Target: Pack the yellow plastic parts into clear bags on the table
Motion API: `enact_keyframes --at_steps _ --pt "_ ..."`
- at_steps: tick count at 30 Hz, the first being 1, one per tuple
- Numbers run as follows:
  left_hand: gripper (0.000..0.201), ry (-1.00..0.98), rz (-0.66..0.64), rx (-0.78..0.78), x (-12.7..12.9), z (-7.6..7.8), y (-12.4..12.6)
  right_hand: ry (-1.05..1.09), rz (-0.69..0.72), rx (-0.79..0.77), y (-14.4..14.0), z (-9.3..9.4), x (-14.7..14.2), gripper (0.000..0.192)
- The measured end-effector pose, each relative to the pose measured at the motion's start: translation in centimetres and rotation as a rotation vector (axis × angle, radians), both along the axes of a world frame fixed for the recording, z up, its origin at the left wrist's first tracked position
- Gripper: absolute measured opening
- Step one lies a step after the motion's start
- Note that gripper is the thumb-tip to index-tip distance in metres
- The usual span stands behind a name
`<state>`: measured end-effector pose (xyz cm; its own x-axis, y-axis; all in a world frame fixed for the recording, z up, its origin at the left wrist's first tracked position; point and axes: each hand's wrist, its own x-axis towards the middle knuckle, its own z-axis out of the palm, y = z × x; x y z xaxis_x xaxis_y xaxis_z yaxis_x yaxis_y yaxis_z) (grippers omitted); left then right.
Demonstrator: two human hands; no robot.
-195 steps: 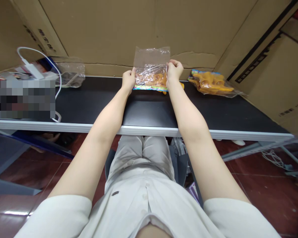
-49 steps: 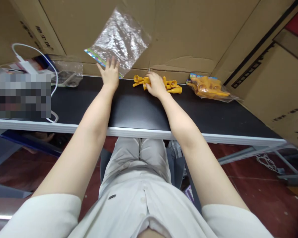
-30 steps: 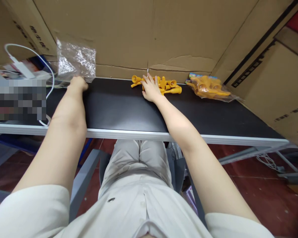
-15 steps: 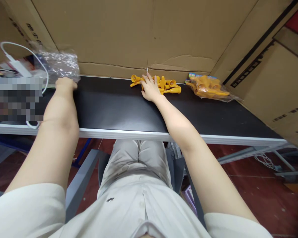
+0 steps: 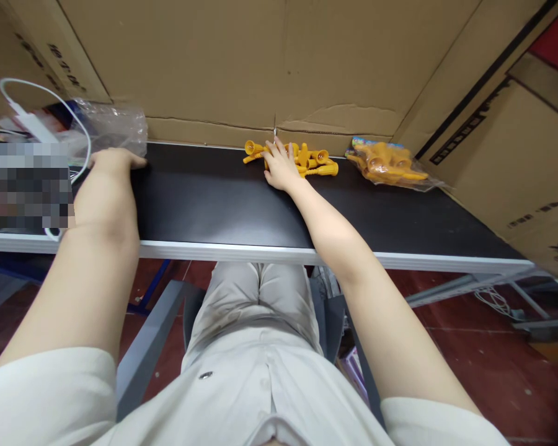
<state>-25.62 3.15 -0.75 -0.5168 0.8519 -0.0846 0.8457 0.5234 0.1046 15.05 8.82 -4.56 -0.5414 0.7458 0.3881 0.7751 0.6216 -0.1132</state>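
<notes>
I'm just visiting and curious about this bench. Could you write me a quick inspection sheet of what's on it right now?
Surface: black tabletop with a pale front edge.
Job's things: loose yellow plastic pieces at the back edge; empty clear bag at far left.
Clutter: sealed bag of yellow pieces on the right.
Hands: left hand beside the empty bag, fingers closed; right hand flat on the loose pieces.
Cables: white cable at far left.
Surroundings: cardboard boxes behind; red floor.
</notes>
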Motion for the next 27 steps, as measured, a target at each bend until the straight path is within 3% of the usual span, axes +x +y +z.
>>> enact_keyframes --at_steps 1,5,10,14,18,22,25,27 --pt "0.171 -0.001 0.071 -0.037 1.0 0.5 -0.6 0.003 -0.002 -0.005 0.0 0.0 0.0 0.066" --pt "0.177 0.041 0.076 -0.029 3.6 1.7 -2.1 0.028 0.007 -0.024 0.0 0.0 -0.1 0.062" --pt "0.180 -0.001 0.077 0.023 3.9 1.5 -2.0 0.002 -0.029 -0.017 -0.5 0.0 -0.3 0.061" --pt "0.165 0.031 0.042 0.082 4.3 1.4 -1.6 -0.066 -0.053 0.004 -1.8 1.4 -0.2 0.062" --pt "0.139 0.036 -0.098 0.155 6.1 1.8 -0.8 -0.019 0.052 0.089 -1.5 3.5 0.8 0.054" --pt "0.080 0.050 -0.336 0.274 9.1 2.0 0.8 0.210 0.185 0.173 0.8 4.9 3.1 0.034" --pt "0.061 0.039 -0.539 0.314 12.3 1.7 2.4 0.381 0.048 0.152 2.3 4.8 5.8 0.017" --pt "0.060 0.036 -0.662 0.357 14.7 1.4 3.3 0.568 -0.087 0.113 3.1 4.2 7.9 0.007"
